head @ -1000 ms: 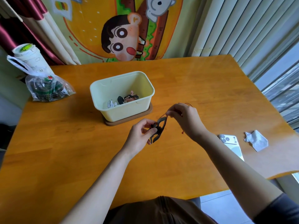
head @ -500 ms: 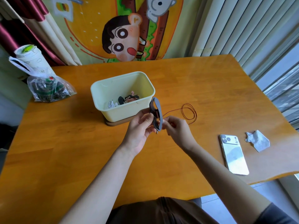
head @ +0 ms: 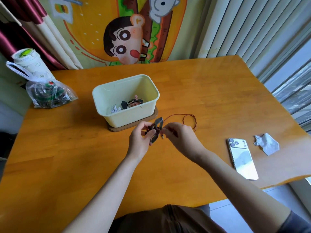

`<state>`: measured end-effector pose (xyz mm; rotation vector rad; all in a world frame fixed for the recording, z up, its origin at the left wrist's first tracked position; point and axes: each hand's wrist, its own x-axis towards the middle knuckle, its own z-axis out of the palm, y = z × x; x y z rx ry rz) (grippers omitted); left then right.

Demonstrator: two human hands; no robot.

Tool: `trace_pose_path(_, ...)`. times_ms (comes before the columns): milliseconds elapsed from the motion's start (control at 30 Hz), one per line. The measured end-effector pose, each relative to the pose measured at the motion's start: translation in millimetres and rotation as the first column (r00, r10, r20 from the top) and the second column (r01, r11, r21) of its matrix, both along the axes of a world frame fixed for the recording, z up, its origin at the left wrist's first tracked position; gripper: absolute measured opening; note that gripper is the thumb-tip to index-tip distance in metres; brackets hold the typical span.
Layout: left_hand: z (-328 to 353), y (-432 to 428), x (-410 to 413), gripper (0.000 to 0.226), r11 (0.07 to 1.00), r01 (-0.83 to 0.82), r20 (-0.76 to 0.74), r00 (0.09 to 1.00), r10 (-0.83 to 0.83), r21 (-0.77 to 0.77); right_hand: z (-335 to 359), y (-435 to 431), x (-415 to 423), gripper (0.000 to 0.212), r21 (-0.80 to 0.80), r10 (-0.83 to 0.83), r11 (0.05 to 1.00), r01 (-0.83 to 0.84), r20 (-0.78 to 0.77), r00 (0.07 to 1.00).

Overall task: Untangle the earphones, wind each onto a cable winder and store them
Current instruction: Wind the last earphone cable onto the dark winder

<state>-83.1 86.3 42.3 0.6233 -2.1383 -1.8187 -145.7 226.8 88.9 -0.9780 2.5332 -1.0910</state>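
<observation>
– Just in front of the cream storage box (head: 117,119), over the wooden table (head: 218,91), what is being held?
– A grey cable winder (head: 157,127). The left hand (head: 140,140) has its fingers curled round it and holds it tilted, up off the tabletop. The right hand (head: 180,138) is close beside it, thumb and fingertips pinching the dark red earphone cable (head: 188,114) next to the winder.
– And the rest of that cable?
– It runs out to the far right and lies in a loose loop on the table, near the box's right end. How many turns sit on the winder I cannot tell.
– Anything in the box?
– White earphones (head: 115,109) and another wound set (head: 134,103) at the bottom. The box stands on a brown board (head: 152,118).
– Elsewhere?
– A white phone (head: 242,158) lies face down at the right, with a crumpled tissue (head: 267,145) just right of it. A clear plastic bag (head: 48,95) sits far left.
</observation>
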Motion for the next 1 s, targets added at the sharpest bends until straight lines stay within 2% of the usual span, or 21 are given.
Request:
trace_pose_path(167, 8, 0, 3, 0.017, 0.98, 0.191, 0.013, 0.981, -0.192, 0.058, 8, 11, -35, 0.014, 0.016, -0.071, 0.997, 0.073, -0.094, 0.993)
trace_pose_path(333, 20, 10, 5, 0.012, 0.897, 0.357, -0.078, 0.934, -0.349, 0.261, 6, 16, -42, 0.013, -0.043, -0.152, 0.987, 0.153, 0.032, 0.988)
trace_pose_path(433, 28, 15, 2, 0.024, 0.825, 0.318, -0.193, 0.947, -0.256, 0.467, -1, 13, -33, 0.019, -0.074, -0.158, 0.983, 0.169, 0.131, 0.979)
trace_pose_path(500, 34, 15, -1, 0.021, 0.767, 0.268, -0.229, 0.96, -0.161, 0.583, -6, 10, -23, 0.023, -0.114, -0.144, 0.979, 0.166, 0.185, 0.972)
trace_pose_path(600, 38, 13, -5, 0.016, 0.704, 0.145, -0.207, 0.978, 0.003, 0.695, -14, 4, -6, 0.026, -0.145, -0.121, 0.977, 0.155, 0.216, 0.969)
trace_pose_path(667, 34, 9, -6, 0.012, 0.706, 0.055, -0.169, 0.981, 0.093, 0.706, -16, 0, 3, 0.022, -0.133, -0.121, 0.979, 0.151, 0.21, 0.97)
trace_pose_path(767, 20, 5, -7, 0.01, 0.804, -0.086, -0.097, 0.98, 0.175, 0.588, -16, -4, 12, 0.017, -0.083, -0.075, 0.992, 0.091, 0.177, 0.981)
trace_pose_path(867, 5, 2, -3, 0.011, 0.944, -0.169, -0.072, 0.978, 0.197, 0.283, -11, -5, 17, 0.018, -0.019, 0.017, 1.0, -0.015, 0.126, 0.992)
trace_pose_path(933, -3, -1, 1, 0.018, 0.989, -0.133, -0.062, 0.989, 0.136, 0.059, -5, -5, 14, 0.017, -0.009, 0.039, 0.999, -0.038, 0.105, 0.994)
trace_pose_path(1000, -6, -2, 6, 0.021, 1.0, -0.026, -0.034, 0.999, 0.026, 0.0, 1, -2, 2, 0.017, 0.008, 0.025, 1.0, -0.026, 0.064, 0.998)
